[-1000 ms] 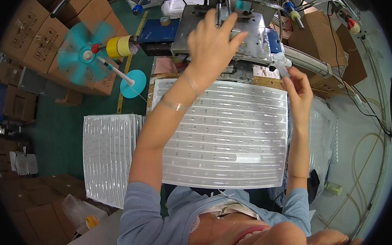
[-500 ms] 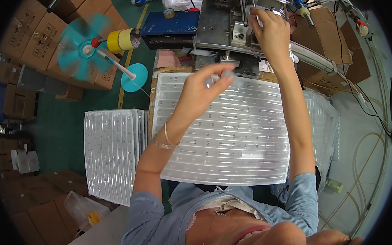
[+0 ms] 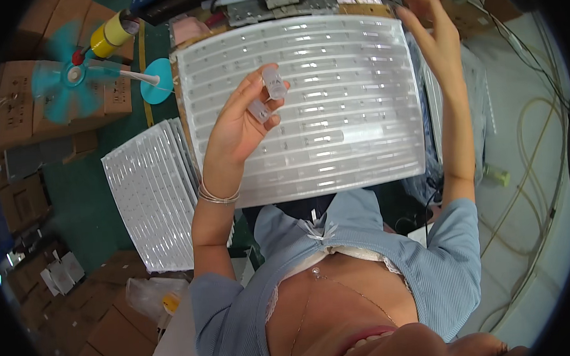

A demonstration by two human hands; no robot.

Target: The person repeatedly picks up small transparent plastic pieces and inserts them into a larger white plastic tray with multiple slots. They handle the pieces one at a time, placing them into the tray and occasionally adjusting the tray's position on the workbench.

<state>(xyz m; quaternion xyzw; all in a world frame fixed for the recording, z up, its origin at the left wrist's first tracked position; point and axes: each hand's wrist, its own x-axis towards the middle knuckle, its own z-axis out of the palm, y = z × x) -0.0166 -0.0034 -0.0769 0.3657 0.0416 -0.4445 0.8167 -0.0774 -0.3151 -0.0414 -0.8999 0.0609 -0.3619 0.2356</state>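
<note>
While the left hand (image 3: 236, 134) hangs over the pale ribbed tray (image 3: 359, 113) near the middle of the frame, its bent fingers pinch 2 clear plastic pieces (image 3: 275, 87). The upper piece sits at the fingertips; the lower piece (image 3: 259, 111) lies just below it and to the left, between the fingers and the thumb. At the upper right of the frame, the right hand (image 3: 440, 36) is near the tray's corner, thumb spread away from loosely bent, blurred fingers. More ribbed trays (image 3: 147, 198) stand at the left, below a turquoise fan (image 3: 74, 75).
</note>
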